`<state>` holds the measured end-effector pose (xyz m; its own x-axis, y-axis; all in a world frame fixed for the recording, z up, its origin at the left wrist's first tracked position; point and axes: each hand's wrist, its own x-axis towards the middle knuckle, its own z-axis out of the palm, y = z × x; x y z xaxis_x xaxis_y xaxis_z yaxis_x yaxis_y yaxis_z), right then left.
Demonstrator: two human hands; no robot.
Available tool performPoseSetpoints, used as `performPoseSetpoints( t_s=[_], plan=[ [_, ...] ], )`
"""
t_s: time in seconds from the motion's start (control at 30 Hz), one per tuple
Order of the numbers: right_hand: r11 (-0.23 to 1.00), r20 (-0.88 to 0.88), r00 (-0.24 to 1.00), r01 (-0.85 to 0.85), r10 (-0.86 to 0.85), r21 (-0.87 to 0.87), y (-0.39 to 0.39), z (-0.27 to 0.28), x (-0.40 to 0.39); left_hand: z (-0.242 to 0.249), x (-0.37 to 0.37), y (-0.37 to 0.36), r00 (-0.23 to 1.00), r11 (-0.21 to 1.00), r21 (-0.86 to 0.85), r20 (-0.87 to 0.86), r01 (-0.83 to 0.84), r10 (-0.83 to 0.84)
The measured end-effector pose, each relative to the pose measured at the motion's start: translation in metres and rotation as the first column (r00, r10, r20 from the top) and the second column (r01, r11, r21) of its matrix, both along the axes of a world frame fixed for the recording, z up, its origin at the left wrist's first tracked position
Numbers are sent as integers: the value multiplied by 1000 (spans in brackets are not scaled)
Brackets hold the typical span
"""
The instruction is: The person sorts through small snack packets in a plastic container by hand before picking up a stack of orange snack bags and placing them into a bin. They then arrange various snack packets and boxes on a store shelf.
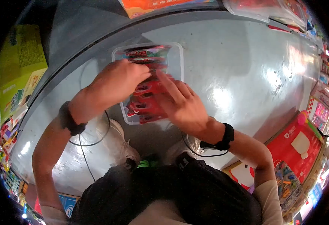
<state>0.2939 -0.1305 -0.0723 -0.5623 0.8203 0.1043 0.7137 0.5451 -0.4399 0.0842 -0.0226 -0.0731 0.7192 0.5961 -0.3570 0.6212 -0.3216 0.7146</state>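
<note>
A clear plastic container (176,56) stands on the grey floor, with red packets (145,107) lying in an overlapping row inside it. Darker packets with red lettering (142,53) lie at its far end. My left hand (125,77) is over the container's left side, its fingers bent towards the packets; its fingertips are smeared by motion. Over the right side is my right hand (183,103), fingers spread and partly blurred, with nothing visible held in it. Whether either hand touches a packet cannot be made out.
Green packages (20,63) stand at the left. An orange package (145,7) and a clear container (247,9) are beyond the floor's far edge. A red box (295,146) lies at the right. Black cables (85,157) hang near the white shoes (115,144).
</note>
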Motion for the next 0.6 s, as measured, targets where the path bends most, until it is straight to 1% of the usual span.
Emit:
performPoseSetpoints(
  t_s=[0.03,0.07,0.13,0.17,0.23,0.27,0.33,0.37,0.43,0.47,0.53,0.57,0.6],
  plan=[
    [1000,13,1000,10,-11,24,0,0,-1,-2,0,1,999,999,-11,18,-39,39],
    [1000,16,1000,14,-14,25,-1,-2,-3,-1,0,2,999,999,-10,20,-36,36],
    [999,6,1000,23,-23,-41,-2,-5,-4,2,0,6,999,995,-87,9,-48,49],
    [999,6,1000,24,-24,-38,-3,-5,-3,2,0,5,999,995,-84,8,-48,49],
    [1000,-6,1000,-2,2,-15,-5,-4,1,2,3,4,991,995,81,-123,54,-44],
    [1000,-7,1000,-2,2,-14,-6,-5,2,2,6,3,991,995,82,-123,54,-43],
    [999,22,1000,-22,21,35,-9,-7,3,1,9,3,944,984,96,-308,151,-115],
    [999,22,1000,-21,20,35,-11,-8,2,1,8,2,944,984,96,-309,151,-115],
    [999,17,1000,-3,3,43,-12,-9,1,2,4,-1,994,990,135,-104,47,-33],
    [999,19,1000,0,-1,45,-13,-9,3,1,3,0,994,989,138,-102,50,-36],
    [998,0,1000,-15,15,57,-13,-8,4,-1,2,3,986,984,131,-126,122,-106],
    [998,-2,1000,-12,12,59,-13,-8,3,-1,3,4,986,983,132,-128,125,-108],
    [997,6,1000,-9,9,82,-12,-8,3,-1,4,6,992,991,96,-96,93,-84]
  ],
)
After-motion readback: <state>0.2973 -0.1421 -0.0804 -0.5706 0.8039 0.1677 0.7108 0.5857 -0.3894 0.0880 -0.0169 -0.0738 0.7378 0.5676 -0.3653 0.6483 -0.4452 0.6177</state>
